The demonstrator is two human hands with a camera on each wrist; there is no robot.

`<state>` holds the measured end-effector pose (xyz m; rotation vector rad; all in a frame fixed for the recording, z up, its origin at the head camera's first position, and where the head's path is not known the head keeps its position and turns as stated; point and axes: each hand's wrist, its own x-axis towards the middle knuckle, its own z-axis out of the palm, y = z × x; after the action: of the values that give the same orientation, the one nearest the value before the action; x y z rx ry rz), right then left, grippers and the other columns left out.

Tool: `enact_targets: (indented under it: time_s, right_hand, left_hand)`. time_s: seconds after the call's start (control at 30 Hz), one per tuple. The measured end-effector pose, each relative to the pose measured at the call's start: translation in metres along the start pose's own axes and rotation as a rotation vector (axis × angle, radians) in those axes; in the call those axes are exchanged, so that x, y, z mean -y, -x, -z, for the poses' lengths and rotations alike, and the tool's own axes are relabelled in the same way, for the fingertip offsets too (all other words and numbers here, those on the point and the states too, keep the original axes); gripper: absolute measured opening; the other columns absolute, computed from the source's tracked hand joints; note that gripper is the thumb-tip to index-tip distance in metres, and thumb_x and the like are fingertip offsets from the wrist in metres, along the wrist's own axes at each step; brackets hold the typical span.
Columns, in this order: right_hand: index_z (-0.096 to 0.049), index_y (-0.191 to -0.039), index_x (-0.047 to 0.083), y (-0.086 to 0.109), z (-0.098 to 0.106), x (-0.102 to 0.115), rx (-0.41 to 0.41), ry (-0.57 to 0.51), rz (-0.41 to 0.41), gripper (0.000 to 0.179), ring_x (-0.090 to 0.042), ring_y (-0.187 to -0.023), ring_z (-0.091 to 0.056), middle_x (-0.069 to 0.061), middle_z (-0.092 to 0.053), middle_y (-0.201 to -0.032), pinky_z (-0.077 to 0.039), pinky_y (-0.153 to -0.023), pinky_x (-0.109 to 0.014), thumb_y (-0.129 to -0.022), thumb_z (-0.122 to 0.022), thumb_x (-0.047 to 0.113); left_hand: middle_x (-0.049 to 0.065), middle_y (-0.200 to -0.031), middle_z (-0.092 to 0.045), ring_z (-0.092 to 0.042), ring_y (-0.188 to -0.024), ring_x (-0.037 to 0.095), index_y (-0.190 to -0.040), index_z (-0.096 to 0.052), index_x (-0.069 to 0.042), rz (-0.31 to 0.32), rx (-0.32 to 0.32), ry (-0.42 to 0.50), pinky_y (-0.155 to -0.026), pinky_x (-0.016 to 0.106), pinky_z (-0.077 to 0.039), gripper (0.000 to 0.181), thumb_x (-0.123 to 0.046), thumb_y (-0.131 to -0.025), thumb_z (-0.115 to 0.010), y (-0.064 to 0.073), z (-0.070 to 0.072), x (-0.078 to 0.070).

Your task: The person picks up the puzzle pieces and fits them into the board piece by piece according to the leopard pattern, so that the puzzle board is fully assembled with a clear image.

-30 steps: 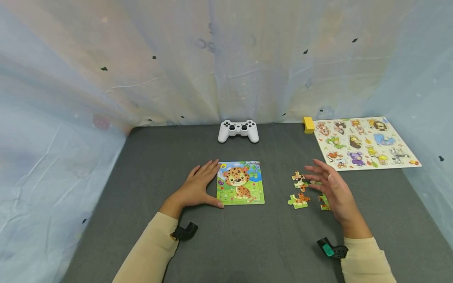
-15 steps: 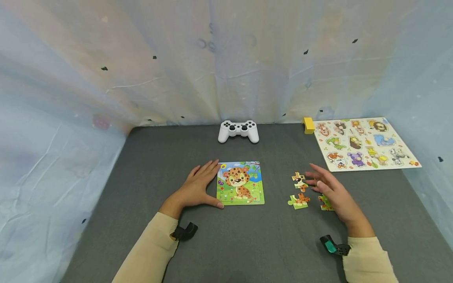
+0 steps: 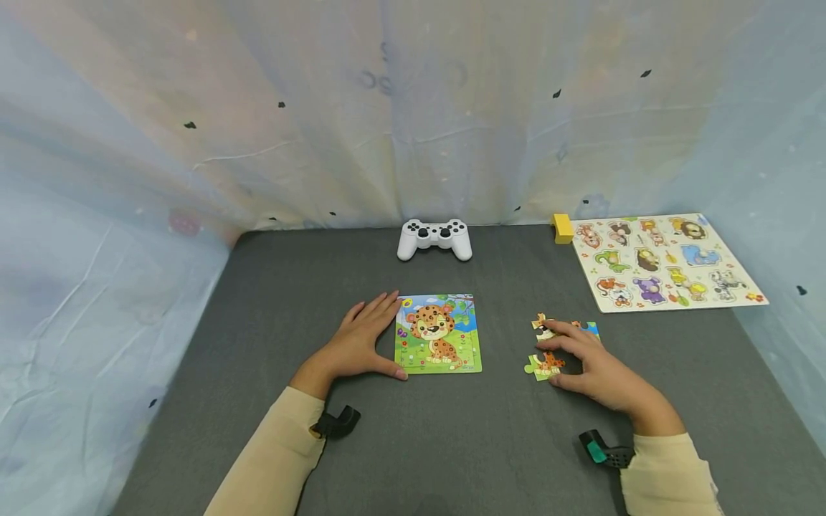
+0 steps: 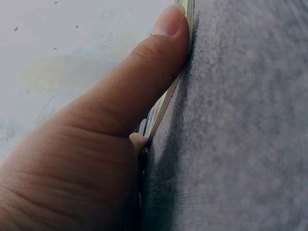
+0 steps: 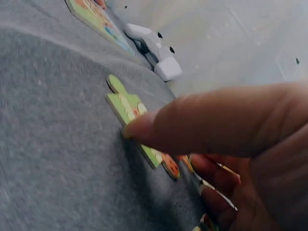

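Observation:
My left hand (image 3: 361, 342) lies along the left side of a square leopard puzzle (image 3: 437, 334), its fingertips at the far left corner and the thumb by the near left corner. In the left wrist view the thumb lies along the puzzle's edge (image 4: 167, 102). Over a group of loose jigsaw pieces spreads my right hand (image 3: 601, 371). Its thumb and fingers stand apart on either side of a green-and-orange jigsaw piece (image 3: 545, 364), the thumb tip right at its near edge. Another jigsaw piece (image 3: 540, 325) shows beyond the fingers; a blue-cornered one (image 3: 592, 330) is partly hidden.
A white game controller (image 3: 435, 240) stands at the back of the grey table (image 3: 452, 444). At the back right lie a yellow block (image 3: 563, 228) and a large animal puzzle board (image 3: 667, 261). A patterned curtain (image 3: 387, 129) closes off the back and sides.
My right hand has moved left and lower over the pieces, bringing its thumb to the green-and-orange jigsaw piece. The blue-cornered piece has come into view. My left hand stays in place.

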<state>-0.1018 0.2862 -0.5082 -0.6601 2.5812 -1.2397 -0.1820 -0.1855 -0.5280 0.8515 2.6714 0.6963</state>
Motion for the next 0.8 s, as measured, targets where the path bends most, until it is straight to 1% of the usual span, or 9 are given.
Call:
enact_targets:
  time_s: [0.13,0.3,0.43,0.47,0.53,0.6,0.67,0.7,0.8]
  right_hand:
    - [-0.073,-0.126,0.014,-0.001,-0.001,0.006,0.0,0.005,-0.037,0.035,-0.062,-0.154,-0.016,-0.022,-0.037,-0.168,-0.019,-0.111,-0.083,-0.094,-0.087,0.009]
    - [-0.069,-0.113,0.016,-0.004,-0.002,0.015,-0.032,0.03,-0.06,0.027,-0.056,-0.152,-0.028,-0.023,-0.045,-0.163,-0.027,-0.111,-0.077,-0.095,-0.087,0.008]
    - [-0.066,-0.1,0.018,-0.006,-0.003,0.017,-0.085,-0.008,-0.044,0.022,-0.056,-0.151,-0.033,-0.023,-0.054,-0.155,-0.021,-0.119,-0.074,-0.097,-0.084,0.006]
    - [-0.066,-0.098,0.018,-0.006,-0.003,0.017,-0.095,-0.025,-0.042,0.021,-0.057,-0.151,-0.032,-0.023,-0.055,-0.154,-0.019,-0.121,-0.072,-0.098,-0.083,0.006]
    - [-0.067,-0.095,0.019,-0.005,-0.003,0.016,-0.115,-0.048,-0.044,0.02,-0.054,-0.151,-0.035,-0.021,-0.059,-0.15,-0.022,-0.126,-0.055,-0.099,-0.081,0.006]
    - [-0.069,-0.094,0.019,-0.004,-0.003,0.017,-0.136,-0.056,-0.047,0.018,-0.047,-0.146,-0.044,-0.017,-0.063,-0.145,-0.032,-0.119,-0.036,-0.101,-0.08,0.006]
    - [-0.072,-0.094,0.019,-0.004,-0.003,0.018,-0.161,-0.046,-0.047,0.016,-0.036,-0.139,-0.052,-0.012,-0.068,-0.138,-0.039,-0.105,-0.023,-0.102,-0.079,0.007]
    - [-0.074,-0.095,0.019,-0.004,-0.003,0.018,-0.174,-0.039,-0.045,0.015,-0.03,-0.134,-0.057,-0.01,-0.07,-0.134,-0.041,-0.098,-0.02,-0.102,-0.079,0.007]
    - [-0.078,-0.099,0.018,-0.005,-0.004,0.021,-0.219,-0.032,-0.054,0.011,-0.017,-0.114,-0.065,-0.003,-0.074,-0.12,-0.048,-0.088,-0.019,-0.102,-0.079,0.007]
  left_hand:
    - [-0.001,-0.182,-0.008,-0.003,-0.166,0.021,-0.177,-0.015,-0.015,0.005,0.005,0.006,-0.128,0.058,-0.001,0.145,-0.08,-0.071,-0.089,-0.001,0.0,0.001]
    - [0.0,-0.182,-0.008,-0.003,-0.166,0.021,-0.177,-0.016,-0.015,-0.002,-0.004,0.02,-0.128,0.058,0.0,0.145,-0.082,-0.07,-0.088,-0.001,-0.002,0.003]
    - [0.003,-0.182,-0.009,-0.004,-0.166,0.024,-0.177,-0.017,-0.013,-0.003,-0.008,0.017,-0.128,0.059,-0.001,0.144,-0.078,-0.071,-0.09,0.001,0.0,0.0]
    - [0.002,-0.182,-0.009,-0.004,-0.166,0.023,-0.177,-0.017,-0.013,-0.001,-0.007,0.014,-0.128,0.059,-0.001,0.144,-0.078,-0.071,-0.09,0.001,0.001,-0.001]
    - [0.001,-0.182,-0.008,-0.003,-0.166,0.022,-0.177,-0.016,-0.013,0.003,-0.001,0.009,-0.128,0.058,0.0,0.144,-0.078,-0.072,-0.09,0.001,0.002,-0.002]
    - [0.0,-0.182,-0.007,-0.003,-0.166,0.021,-0.177,-0.016,-0.014,0.007,0.005,0.002,-0.128,0.057,0.0,0.144,-0.079,-0.072,-0.089,0.001,0.003,-0.003]
    - [-0.001,-0.182,-0.006,-0.002,-0.166,0.019,-0.177,-0.015,-0.015,0.011,0.013,-0.007,-0.129,0.056,0.0,0.143,-0.08,-0.072,-0.088,0.001,0.003,-0.005]
    - [-0.001,-0.182,-0.006,-0.002,-0.166,0.019,-0.177,-0.015,-0.015,0.011,0.014,-0.006,-0.129,0.056,0.0,0.143,-0.08,-0.072,-0.088,0.001,0.003,-0.004]
    - [-0.001,-0.182,-0.006,-0.002,-0.166,0.021,-0.177,-0.015,-0.014,0.013,0.014,0.0,-0.129,0.056,0.0,0.144,-0.079,-0.072,-0.089,0.001,0.003,-0.004]
